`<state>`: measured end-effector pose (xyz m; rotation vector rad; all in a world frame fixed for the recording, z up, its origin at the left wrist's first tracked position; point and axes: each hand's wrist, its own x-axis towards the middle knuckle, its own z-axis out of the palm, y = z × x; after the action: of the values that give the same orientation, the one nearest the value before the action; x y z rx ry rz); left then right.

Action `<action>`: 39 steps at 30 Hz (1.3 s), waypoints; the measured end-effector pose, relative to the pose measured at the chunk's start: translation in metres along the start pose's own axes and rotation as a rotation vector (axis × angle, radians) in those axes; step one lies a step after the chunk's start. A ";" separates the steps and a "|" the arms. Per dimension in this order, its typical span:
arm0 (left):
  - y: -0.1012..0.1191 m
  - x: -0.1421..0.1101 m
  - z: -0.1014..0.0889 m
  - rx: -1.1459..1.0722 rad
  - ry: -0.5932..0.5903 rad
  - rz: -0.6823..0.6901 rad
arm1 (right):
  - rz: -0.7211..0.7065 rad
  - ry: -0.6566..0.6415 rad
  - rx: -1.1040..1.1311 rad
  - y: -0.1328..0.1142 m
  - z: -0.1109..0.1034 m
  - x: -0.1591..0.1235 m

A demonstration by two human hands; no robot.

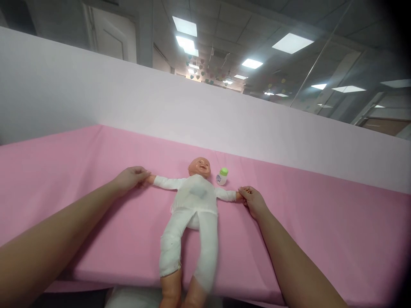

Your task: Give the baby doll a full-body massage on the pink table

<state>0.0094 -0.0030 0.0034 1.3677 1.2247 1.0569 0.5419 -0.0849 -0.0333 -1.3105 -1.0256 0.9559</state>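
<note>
A baby doll [195, 196] with a white cloth body lies on its back on the pink padded surface [128, 239]. Its head points to the wall and its bare lower legs reach past the near edge. Both doll arms are stretched out sideways. My left hand [133, 177] is closed around the doll's hand at the left. On the other side, my right hand [253, 200] pinches the doll's other hand between thumb and fingers. Beside the doll's head stands a small white bottle with a green cap [222, 176], touched by neither hand.
A low white wall [205, 115] runs along the back of the pink surface, with glass panes [257, 42] above it. Through the glass show ceiling lights and hanging heart shapes. Something pale [133, 297] sits below the near edge.
</note>
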 end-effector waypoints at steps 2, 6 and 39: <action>-0.002 0.002 0.000 -0.008 0.024 -0.008 | -0.008 0.006 -0.022 0.002 -0.001 0.002; -0.004 0.006 0.000 -0.035 0.056 -0.038 | 0.011 -0.001 -0.040 0.002 -0.007 0.003; -0.001 0.002 -0.004 -0.070 -0.070 -0.042 | 0.089 -0.191 -0.015 -0.020 -0.021 -0.018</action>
<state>0.0052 -0.0009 0.0029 1.3095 1.1502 1.0051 0.5564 -0.1090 -0.0137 -1.3049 -1.1291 1.1603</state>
